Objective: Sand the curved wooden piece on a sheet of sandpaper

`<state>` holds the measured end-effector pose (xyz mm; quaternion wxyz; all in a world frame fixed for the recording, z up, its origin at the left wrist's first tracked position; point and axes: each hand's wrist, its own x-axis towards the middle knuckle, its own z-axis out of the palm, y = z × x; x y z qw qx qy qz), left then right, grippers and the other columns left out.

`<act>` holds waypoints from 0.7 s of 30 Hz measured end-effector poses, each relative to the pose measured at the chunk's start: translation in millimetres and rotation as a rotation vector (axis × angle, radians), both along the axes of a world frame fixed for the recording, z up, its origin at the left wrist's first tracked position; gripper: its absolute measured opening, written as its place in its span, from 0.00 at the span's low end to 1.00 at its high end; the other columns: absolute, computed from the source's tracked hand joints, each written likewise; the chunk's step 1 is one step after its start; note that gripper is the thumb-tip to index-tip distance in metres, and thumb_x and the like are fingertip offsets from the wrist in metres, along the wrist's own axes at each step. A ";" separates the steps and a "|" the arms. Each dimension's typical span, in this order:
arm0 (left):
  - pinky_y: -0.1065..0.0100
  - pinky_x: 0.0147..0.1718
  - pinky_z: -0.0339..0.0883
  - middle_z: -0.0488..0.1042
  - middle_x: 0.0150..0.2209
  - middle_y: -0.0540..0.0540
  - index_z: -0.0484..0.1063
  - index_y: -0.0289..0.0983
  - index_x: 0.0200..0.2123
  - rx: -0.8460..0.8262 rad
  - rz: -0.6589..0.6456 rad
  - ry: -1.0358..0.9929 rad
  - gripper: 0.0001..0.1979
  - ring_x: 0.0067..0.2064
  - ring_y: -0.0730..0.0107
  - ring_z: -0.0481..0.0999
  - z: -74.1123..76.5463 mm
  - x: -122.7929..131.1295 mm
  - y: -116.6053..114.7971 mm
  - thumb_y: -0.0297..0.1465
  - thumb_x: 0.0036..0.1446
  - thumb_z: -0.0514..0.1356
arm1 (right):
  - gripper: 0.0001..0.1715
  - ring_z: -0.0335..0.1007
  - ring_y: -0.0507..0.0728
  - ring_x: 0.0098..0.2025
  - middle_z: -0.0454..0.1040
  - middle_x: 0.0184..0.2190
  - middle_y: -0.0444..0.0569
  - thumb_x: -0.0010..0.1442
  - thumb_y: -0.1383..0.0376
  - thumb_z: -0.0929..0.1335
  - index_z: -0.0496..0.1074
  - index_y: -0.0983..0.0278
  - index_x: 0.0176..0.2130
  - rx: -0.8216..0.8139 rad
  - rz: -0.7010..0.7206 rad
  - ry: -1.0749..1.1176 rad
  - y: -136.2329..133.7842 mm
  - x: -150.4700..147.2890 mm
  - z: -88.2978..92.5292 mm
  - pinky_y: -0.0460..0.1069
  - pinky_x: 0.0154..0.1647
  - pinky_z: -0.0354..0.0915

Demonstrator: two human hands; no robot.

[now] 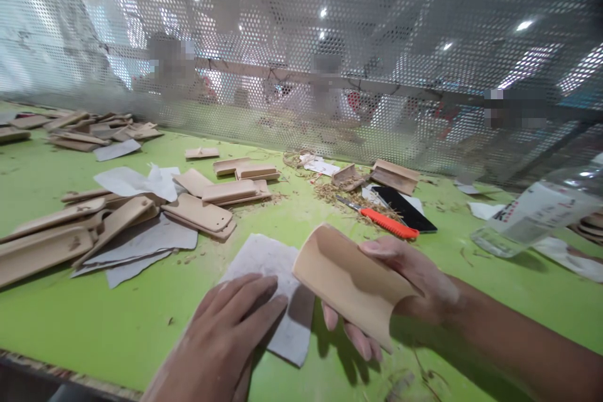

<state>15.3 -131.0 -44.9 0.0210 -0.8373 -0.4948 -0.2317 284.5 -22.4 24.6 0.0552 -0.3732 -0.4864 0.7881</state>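
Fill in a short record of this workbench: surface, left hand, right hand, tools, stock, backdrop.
Surface: green table, scattered with shavings
Left hand: left hand palm down on a grey sheet
Right hand: right hand grips a curved tan piece over the sheet's right edge
Tools: orange-handled knife beside a black slab; clear bottle at far right
Stock: flat tan pieces piled at left
Backdrop: perforated screen, blurred people behind it
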 end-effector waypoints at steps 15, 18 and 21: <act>0.59 0.62 0.71 0.78 0.60 0.51 0.77 0.46 0.59 0.059 -0.016 -0.029 0.26 0.60 0.57 0.78 -1.7 1.5 3.1 0.22 0.62 0.54 | 0.33 0.80 0.56 0.36 0.82 0.47 0.57 0.60 0.45 0.69 0.76 0.64 0.55 0.186 0.143 0.262 5.9 -1.8 -4.8 0.48 0.35 0.70; 0.59 0.61 0.71 0.77 0.60 0.51 0.76 0.45 0.59 0.053 -0.018 -0.024 0.26 0.61 0.58 0.77 -1.6 2.1 4.5 0.22 0.62 0.54 | 0.33 0.79 0.57 0.38 0.80 0.49 0.56 0.59 0.45 0.72 0.78 0.64 0.54 0.210 0.160 0.233 9.8 -0.5 -8.1 0.49 0.39 0.69; 0.58 0.61 0.72 0.76 0.61 0.51 0.76 0.44 0.59 0.060 -0.023 -0.006 0.27 0.61 0.59 0.77 -0.3 3.4 5.1 0.21 0.62 0.52 | 0.39 0.78 0.58 0.37 0.81 0.45 0.56 0.57 0.43 0.73 0.77 0.65 0.57 0.268 0.199 0.204 11.6 0.1 -7.3 0.50 0.37 0.68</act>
